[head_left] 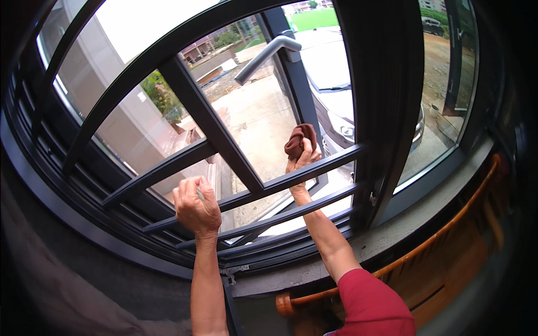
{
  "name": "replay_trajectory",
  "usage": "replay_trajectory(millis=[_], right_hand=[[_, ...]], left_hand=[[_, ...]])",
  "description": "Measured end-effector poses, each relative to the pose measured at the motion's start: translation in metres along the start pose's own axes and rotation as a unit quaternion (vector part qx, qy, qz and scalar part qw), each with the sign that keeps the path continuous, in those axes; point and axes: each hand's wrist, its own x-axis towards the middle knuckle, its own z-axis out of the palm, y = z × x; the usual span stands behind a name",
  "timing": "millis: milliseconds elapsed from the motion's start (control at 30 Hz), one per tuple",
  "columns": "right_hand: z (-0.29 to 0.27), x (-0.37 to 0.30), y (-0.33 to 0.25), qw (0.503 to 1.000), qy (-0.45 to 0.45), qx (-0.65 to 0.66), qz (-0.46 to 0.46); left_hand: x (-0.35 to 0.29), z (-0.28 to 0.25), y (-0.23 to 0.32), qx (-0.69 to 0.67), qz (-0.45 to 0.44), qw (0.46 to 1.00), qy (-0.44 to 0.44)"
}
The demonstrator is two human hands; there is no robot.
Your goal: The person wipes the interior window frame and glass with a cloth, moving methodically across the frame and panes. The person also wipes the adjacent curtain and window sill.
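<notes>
My right hand point(304, 159) reaches out between the horizontal bars of the dark window grille point(235, 162). Its fingers are closed round a bunched brown cloth point(300, 141). The cloth is against or close to the dark upright frame of the opened window sash point(304, 95); actual contact is hard to judge. Above it on that frame sits a grey window handle point(269, 56). My left hand point(197, 204) is raised at the lower grille bars, fingers curled in and thumb bent toward them. It covers part of a bar, and what lies inside its fingers is hidden.
A thick dark upright post point(389, 101) stands right of the grille. Below runs a grey sill point(386, 255), with a wooden chair or bench point(437, 280) at lower right. Outside are a white car point(333, 84), concrete ground and a planted bush point(162, 98).
</notes>
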Motion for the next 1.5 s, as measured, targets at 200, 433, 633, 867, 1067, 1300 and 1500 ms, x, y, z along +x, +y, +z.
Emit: replay_trajectory(millis=[200,433,633,867,1067,1300,1500], right_hand=[[-0.011,-0.036,-0.024,0.955,-0.183,0.184,-0.145],[-0.025,-0.084,-0.018,0.795,-0.344,0.221,-0.448],[-0.001,-0.025,-0.055,0.870,-0.266,0.412,-0.040],[0.007,-0.076,-0.102,0.922,-0.160,0.180,-0.302],[0.021,-0.134,-0.118,0.851,-0.183,0.180,-0.459],[0.009,-0.114,-0.114,0.761,-0.260,0.098,-0.586],[0.017,-0.072,-0.140,0.839,-0.251,0.169,-0.453]], left_hand=[[-0.073,-0.025,0.009,-0.035,-0.010,0.992,0.123],[-0.206,0.008,0.004,-0.090,-0.174,0.980,0.028],[-0.257,0.021,-0.037,-0.031,-0.158,0.978,-0.130],[-0.271,0.040,-0.045,0.040,-0.126,0.972,-0.196],[-0.281,0.052,-0.040,0.033,-0.161,0.968,-0.187],[-0.275,0.051,-0.037,0.050,-0.140,0.971,-0.190],[-0.275,0.034,-0.045,0.090,-0.138,0.964,-0.208]])
